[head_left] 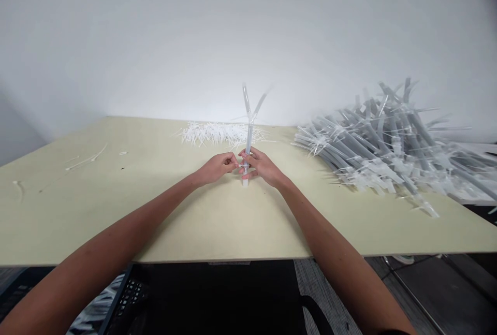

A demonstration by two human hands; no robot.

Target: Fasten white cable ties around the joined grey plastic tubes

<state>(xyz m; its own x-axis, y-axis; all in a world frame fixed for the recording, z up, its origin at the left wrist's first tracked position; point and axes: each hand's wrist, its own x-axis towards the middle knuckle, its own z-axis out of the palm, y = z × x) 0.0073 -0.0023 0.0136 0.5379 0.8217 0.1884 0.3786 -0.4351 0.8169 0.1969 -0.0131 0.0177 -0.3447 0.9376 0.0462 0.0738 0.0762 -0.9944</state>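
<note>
The branched tube stands near the centre of the frame, its stem nearly upright and its two upper arms spread in a Y. The upper arms are blurred. A white end piece forms the bottom of the stem; contact with the table cannot be confirmed. A thin cable tie crosses the lower stem.

The right hand, right of the stem, has its fingers curled around the lower stem and holds it. The left hand, left of the stem, has thumb and forefinger pinched together on the cable tie.

Behind the tube, at the centre of the frame, lies a heap of white ties. At the right of the frame, a large pile of grey tubes lies on the table, with its right portion reaching the frame edge. Several loose ties are scattered at the left of the frame.

The pale yellow table spans the frame. A plain wall fills the upper part. At the lower left, below the table edge, a dark crate contains grey-white pieces.
</note>
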